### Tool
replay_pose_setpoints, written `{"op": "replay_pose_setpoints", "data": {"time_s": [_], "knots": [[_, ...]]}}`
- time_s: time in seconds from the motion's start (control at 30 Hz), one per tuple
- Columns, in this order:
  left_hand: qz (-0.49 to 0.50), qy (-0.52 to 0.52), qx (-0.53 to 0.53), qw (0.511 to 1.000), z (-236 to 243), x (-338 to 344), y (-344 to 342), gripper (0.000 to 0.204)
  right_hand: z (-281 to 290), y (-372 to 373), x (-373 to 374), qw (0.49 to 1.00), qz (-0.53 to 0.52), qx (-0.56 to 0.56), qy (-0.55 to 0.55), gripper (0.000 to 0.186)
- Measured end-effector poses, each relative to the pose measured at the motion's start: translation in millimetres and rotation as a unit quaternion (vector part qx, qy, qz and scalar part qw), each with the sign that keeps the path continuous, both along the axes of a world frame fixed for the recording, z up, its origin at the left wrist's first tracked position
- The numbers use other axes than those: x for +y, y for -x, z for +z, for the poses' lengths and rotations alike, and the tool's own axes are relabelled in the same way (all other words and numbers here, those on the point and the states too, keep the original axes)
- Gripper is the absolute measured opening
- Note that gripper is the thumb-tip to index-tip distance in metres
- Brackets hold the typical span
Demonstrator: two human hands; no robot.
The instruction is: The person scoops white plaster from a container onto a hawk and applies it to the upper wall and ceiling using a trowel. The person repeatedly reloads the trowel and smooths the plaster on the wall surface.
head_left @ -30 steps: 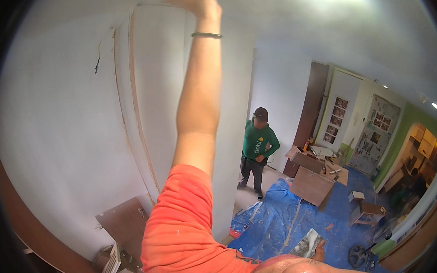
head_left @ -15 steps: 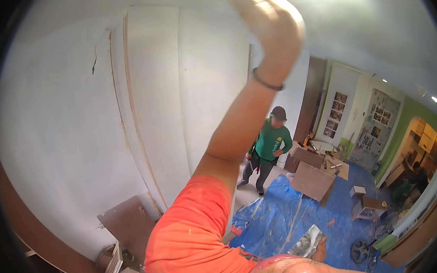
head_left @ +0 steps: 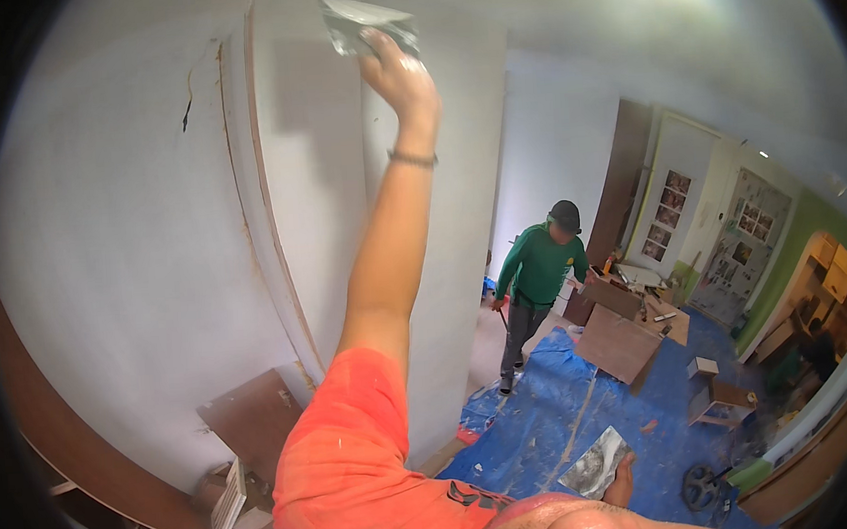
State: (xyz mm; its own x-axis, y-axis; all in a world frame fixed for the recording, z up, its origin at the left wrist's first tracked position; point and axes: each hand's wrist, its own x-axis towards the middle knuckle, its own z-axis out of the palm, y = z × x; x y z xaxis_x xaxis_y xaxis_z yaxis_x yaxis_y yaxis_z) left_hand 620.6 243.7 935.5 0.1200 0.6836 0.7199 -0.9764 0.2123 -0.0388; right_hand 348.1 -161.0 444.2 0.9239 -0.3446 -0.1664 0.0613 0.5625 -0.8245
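My left arm, in an orange sleeve, reaches high up in front of the pale wall panel (head_left: 315,174). At its end my left hand (head_left: 399,74) is closed on a flat, wide metal putty blade (head_left: 372,20), held near the top of the wall. Whether the blade touches the wall I cannot tell. Low on the right, my right hand (head_left: 623,482) grips the edge of another flat metal plate (head_left: 592,464), smeared with grey and white. Most of my right forearm is hidden.
A person in a green top (head_left: 543,268) walks beside the blue floor sheet (head_left: 518,427). Brown boards and boxes (head_left: 619,343) stand behind it, with a black wheel (head_left: 701,487) at right. A loose wire (head_left: 188,100) hangs from the left wall; a brown panel (head_left: 254,417) leans below.
My left hand has swung leftward from near the ceiling to the wall panel, and its blade now shows clearly. The person in green has shifted right. My right hand still holds its plate.
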Motion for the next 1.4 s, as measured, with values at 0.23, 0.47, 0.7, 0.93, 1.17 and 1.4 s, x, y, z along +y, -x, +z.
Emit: {"op": "replay_pose_setpoints", "data": {"time_s": [0.23,0.47,0.7,0.93,1.17,1.4], "knots": [[0.038,-0.477,0.154,0.864,-314.9,-96.2,75.1,0.038,40.3,-43.5,66.4,0.978,0.057,-0.063,-0.19,0.051],[-0.11,-0.685,0.027,0.72,-356.8,-129.8,180.1,0.061,0.8,-90.4,82.0,0.801,0.239,-0.057,-0.546,0.041],[0.02,-0.767,0.211,0.606,-411.4,-69.5,163.6,0.058,47.2,-91.7,91.2,0.93,0.216,-0.03,-0.296,0.038],[-0.034,-0.239,0.701,0.671,-453.7,-35.5,192.0,0.038,47.5,-127.6,78.3,0.969,0.079,-0.116,-0.205,0.044],[-0.167,-0.113,0.633,0.747,-417.5,-118.3,217.0,0.038,49.2,-144.3,98.0,0.976,0.073,-0.152,-0.136,0.051],[-0.167,-0.115,0.652,0.73,-443.3,-135.7,207.4,0.031,39.8,-134.8,105.1,0.98,0.155,-0.106,0.072,0.04]]}}
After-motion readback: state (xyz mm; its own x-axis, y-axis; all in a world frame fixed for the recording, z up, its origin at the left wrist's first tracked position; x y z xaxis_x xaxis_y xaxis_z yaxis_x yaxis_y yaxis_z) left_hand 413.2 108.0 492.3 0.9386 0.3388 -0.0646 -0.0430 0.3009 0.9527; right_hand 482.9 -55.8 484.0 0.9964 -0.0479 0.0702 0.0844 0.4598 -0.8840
